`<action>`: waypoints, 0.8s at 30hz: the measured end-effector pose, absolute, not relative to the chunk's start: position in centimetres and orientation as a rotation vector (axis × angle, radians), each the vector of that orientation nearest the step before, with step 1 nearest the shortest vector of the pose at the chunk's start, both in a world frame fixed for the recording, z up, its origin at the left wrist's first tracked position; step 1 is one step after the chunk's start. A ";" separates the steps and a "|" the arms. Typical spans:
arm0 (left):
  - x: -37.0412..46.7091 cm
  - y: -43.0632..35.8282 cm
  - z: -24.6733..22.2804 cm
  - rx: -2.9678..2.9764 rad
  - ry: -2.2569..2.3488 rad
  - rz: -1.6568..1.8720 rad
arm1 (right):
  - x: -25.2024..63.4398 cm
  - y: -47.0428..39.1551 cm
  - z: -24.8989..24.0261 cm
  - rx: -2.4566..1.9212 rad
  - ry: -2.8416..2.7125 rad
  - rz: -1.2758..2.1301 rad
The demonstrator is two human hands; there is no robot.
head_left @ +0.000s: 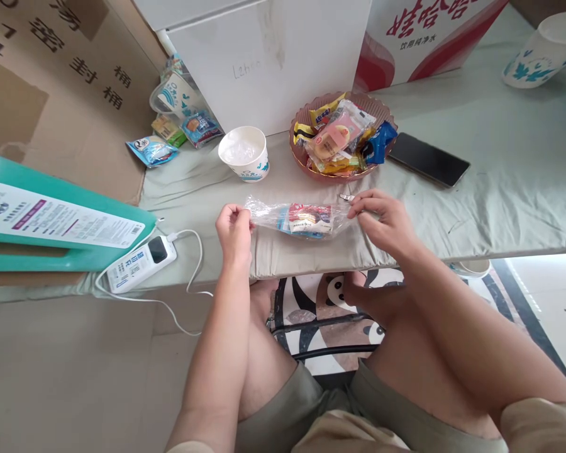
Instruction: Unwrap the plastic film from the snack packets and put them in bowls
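Note:
A clear plastic bag (264,217) is stretched sideways between my two hands, low over the front part of the cloth-covered surface. Inside it lies a small red-and-white snack packet (310,218), with something blue beneath. My left hand (234,231) is closed in a pinch on the bag's left end. At the other end, the fingertips of my right hand (384,220) pinch the gathered plastic. Beside those fingertips is a small silvery piece (346,197); I cannot tell if it is held. Just behind the bag stand a paper cup (246,170) and a bowl (306,171) of wrapped snacks.
A black phone (429,159) lies right of the bowl. To the left are a white charging device (141,263) with a cable, a green container (66,214) and snack packets (151,151). White (273,63) and red-and-white (417,47) boxes stand behind. Another paper cup (538,56) is far right.

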State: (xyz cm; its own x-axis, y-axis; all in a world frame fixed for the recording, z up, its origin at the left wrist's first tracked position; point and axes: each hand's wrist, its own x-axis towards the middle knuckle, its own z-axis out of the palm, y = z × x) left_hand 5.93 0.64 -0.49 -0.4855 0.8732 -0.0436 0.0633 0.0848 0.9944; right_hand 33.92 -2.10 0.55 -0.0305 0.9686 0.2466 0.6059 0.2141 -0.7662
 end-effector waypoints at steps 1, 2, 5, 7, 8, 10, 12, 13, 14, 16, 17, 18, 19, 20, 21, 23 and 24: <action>5.8 0.5 -0.5 0.958 1.699 1.460 | 34.0 -2.1 0.8 -1.547 -1.667 0.563; 5.7 0.4 -0.5 0.992 1.740 1.453 | 34.0 -2.2 1.0 -1.604 -1.617 0.505; 5.1 -0.2 -0.5 1.228 1.863 1.517 | 33.6 -2.6 1.5 -1.609 -1.612 0.364; 4.8 -0.5 -0.4 1.573 1.822 1.521 | 33.0 -2.9 1.4 -1.471 -1.801 0.382; 4.7 -0.6 -0.4 1.772 1.753 1.467 | 32.7 -3.0 1.3 -1.407 -1.926 0.406; 4.7 -0.7 -0.5 2.080 1.597 1.279 | 32.0 -3.0 0.7 -1.363 -2.139 0.431; 4.9 -0.6 -0.7 2.198 1.529 1.139 | 31.7 -2.8 0.0 -1.431 -2.217 0.422; 5.0 -0.6 -0.8 2.204 1.527 1.113 | 31.6 -2.6 -0.3 -1.468 -2.207 0.419; 5.1 -0.6 -0.8 2.187 1.536 1.108 | 31.6 -2.5 -0.5 -1.488 -2.177 0.416; 5.4 -0.7 -0.6 2.109 1.560 1.138 | 31.7 -2.1 -0.6 -1.499 -2.094 0.388; 5.5 -0.8 -0.4 2.057 1.564 1.161 | 31.8 -2.0 -0.5 -1.504 -2.048 0.355; 5.7 -1.0 -0.2 1.996 1.560 1.180 | 31.9 -1.9 -0.4 -1.518 -1.998 0.308; 5.8 -1.2 0.0 1.919 1.544 1.193 | 31.9 -1.8 -0.2 -1.543 -1.944 0.254; 6.0 -1.4 0.1 1.832 1.515 1.197 | 32.0 -1.7 0.1 -1.574 -1.886 0.202; 6.2 -1.6 0.3 1.737 1.475 1.195 | 32.0 -1.7 0.4 -1.607 -1.826 0.158; 6.6 -1.8 0.4 1.539 1.393 1.204 | 31.8 -1.7 1.1 -1.659 -1.709 0.100; 6.8 -1.8 0.4 1.451 1.356 1.228 | 31.7 -1.9 1.5 -1.667 -1.671 0.090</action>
State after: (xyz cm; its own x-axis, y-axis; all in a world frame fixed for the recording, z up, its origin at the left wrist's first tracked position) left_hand 6.80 -1.79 0.40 -0.0386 0.9902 0.1339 0.2313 -0.1215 0.9653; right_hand 31.70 -1.86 1.47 0.1410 0.8812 0.4512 0.8277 0.1451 -0.5420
